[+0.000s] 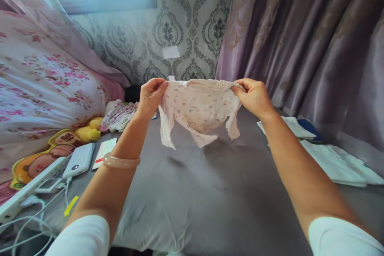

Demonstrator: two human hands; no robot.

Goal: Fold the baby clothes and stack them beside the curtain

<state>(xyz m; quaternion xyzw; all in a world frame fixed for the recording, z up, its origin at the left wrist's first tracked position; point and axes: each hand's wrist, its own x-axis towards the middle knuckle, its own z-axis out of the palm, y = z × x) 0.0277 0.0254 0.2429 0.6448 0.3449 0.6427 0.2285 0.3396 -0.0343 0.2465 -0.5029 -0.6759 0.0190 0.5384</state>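
Note:
A small pale pink baby shirt [204, 106] with a scattered print hangs in the air between my two hands. My left hand [152, 93] pinches it at its upper left corner, close to a small white tag. At the upper right corner, my right hand [251, 93] grips the cloth between thumb and fingers. The shirt's top edge is stretched roughly level, its long sleeves dangle at both sides, and its lower edge hangs over the grey sheet [198, 200]. A pale bangle [121, 161] circles my left wrist.
Folded white cloths [336, 162] lie at the right. On the left are crumpled printed clothes [120, 117], a yellow plush toy [88, 130], a phone [105, 148], a white power bank [78, 160] and a power strip [33, 188] with loose cables. Purple curtains [288, 28] hang behind on the right.

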